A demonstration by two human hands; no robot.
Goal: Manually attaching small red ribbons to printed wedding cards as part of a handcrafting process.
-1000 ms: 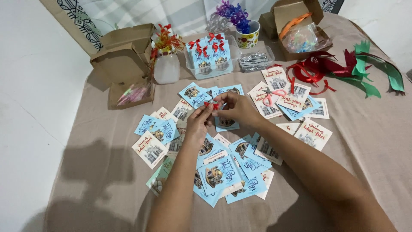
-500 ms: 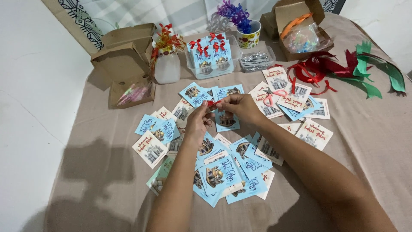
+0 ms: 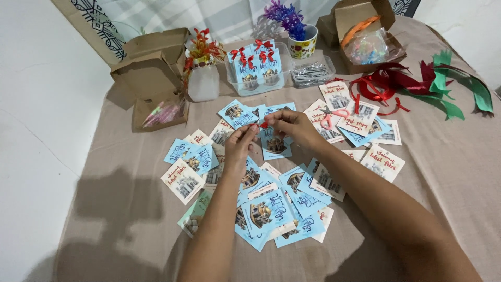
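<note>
Blue card [image 3: 275, 142] was the piece being worked on, held up a little above the tan cloth-covered table [image 3: 449, 172], near the middle of the scattered pile of cards. One view only, from the head camera looking down.

Both hands met at the card's top edge. The left hand [image 3: 241, 143] pinched the left corner of that edge between thumb and forefinger; the right hand [image 3: 292, 125] pinched the small red ribbon bow [image 3: 264, 125] sitting at the top of the card, fingers curled closed around it. Neither hand was empty or slack.

Around them lay loose cards [image 3: 271, 209] in blue and cream, overlapping each other, none with a bow that I could make out. Behind, a clear plastic tub [image 3: 257, 83] held upright blue cards that already carried red bows. Just beside it to the right stood a clear tray of small silver clips or pins [image 3: 311, 73]; which, I could not tell. Red-handled scissors [image 3: 330, 117] lay on the cards to the right, and red ribbon [image 3: 381, 86] and green ribbon [image 3: 459, 91] lay farther right. Open cardboard boxes [image 3: 151, 68] stood at the back left.

By my reading, the step in hand was fixing a bow to this card. The next move would call for holding the bow centred while it was fastened, then standing the card in the tub.
</note>
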